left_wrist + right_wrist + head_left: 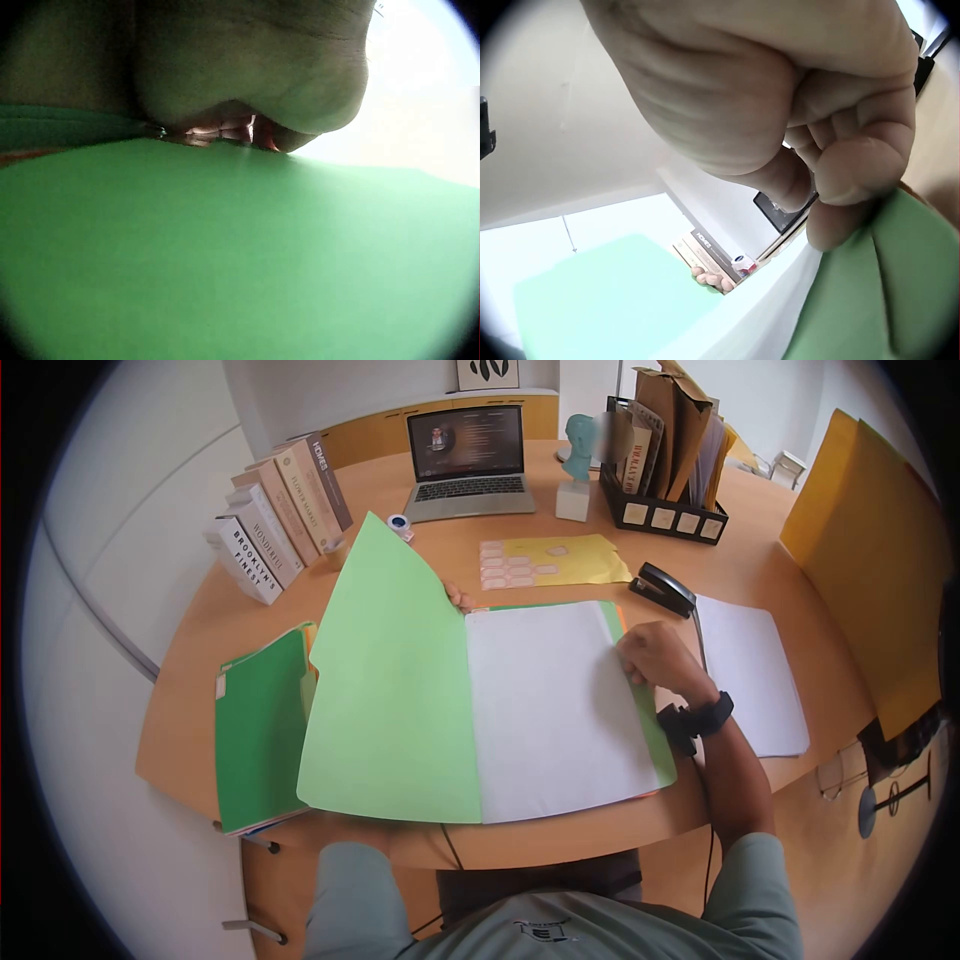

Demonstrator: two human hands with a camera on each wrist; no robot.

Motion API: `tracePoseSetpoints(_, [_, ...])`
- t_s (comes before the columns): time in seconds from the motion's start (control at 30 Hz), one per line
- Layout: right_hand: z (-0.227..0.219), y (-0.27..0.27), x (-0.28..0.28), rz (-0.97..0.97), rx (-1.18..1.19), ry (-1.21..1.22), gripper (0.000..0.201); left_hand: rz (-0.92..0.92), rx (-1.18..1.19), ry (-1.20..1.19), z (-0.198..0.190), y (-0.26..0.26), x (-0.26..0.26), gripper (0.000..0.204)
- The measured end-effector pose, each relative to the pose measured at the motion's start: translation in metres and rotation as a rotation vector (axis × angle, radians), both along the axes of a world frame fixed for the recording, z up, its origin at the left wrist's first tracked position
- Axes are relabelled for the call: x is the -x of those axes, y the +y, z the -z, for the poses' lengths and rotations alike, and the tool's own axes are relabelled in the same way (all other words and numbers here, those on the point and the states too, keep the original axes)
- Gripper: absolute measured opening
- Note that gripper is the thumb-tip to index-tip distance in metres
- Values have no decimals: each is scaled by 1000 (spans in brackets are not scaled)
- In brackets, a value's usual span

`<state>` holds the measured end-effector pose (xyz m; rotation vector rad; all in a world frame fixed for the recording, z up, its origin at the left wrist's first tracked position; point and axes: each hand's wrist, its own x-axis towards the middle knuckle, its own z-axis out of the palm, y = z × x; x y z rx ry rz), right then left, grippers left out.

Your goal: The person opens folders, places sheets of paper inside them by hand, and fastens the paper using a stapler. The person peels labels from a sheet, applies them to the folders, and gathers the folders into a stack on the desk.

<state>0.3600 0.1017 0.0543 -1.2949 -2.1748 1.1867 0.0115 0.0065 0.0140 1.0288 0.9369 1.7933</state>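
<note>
Upper left of the frame: row of books [270, 525], spines out, leaning on the wooden desk [180, 730]. Below them, lower left: dark green folder [262, 735], white label near its upper left corner.

Left of centre to centre: light green folder [395, 690] lying open, left cover raised at a tilt, near edge by the person's body. Left hand [459, 598] mostly hidden behind that cover; fingers curl over its far edge, gripping it. Laptop [468, 460], lid up, top centre. White sheet [555, 710] on the folder's right half, green margin showing along the right. Beyond it, yellow sheet [590, 567] with pale labels toward its left side.

Right of centre, top: teal bust [581, 448] on white block, then black organiser [648, 516] packed with papers. Right hand [658, 657] pinches the folder's right edge between thumb and fingers. Stapler [664, 589] just beyond that hand; white paper stack [757, 675] to its right. Far right: upright yellow board [870, 560].
</note>
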Motion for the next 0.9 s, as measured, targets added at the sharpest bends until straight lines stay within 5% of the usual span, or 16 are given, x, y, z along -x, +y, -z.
tracePoseSetpoints(0.9, [6, 2, -1, -47, 15, 10, 24, 87, -40, -27, 1, 9, -7, 27])
